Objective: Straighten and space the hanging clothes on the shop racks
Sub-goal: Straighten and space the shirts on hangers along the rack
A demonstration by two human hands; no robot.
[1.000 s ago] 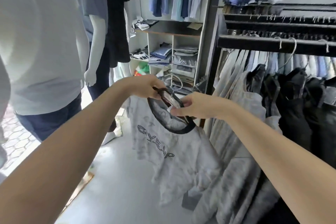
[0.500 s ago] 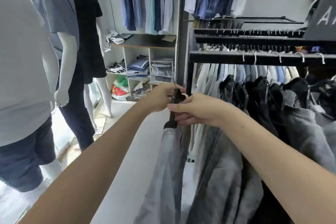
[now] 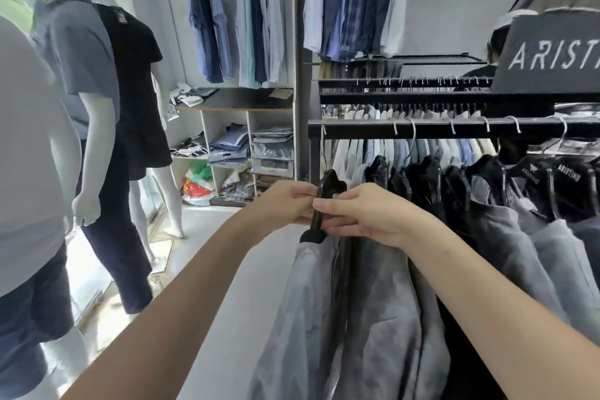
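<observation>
Under the rail, left hand and right hand round glossy hanger

- Left hand: bare, uncovered skin from knuckles to wrist.
- Right hand: bare as well, and the one fingertip that shows has a short nail.
- Left forearm: bare along all its visible length, from the wrist to the near left edge of the view.
- Right forearm: bare likewise, from the wrist to the near right edge, smooth and unmarked by cloth.
</observation>
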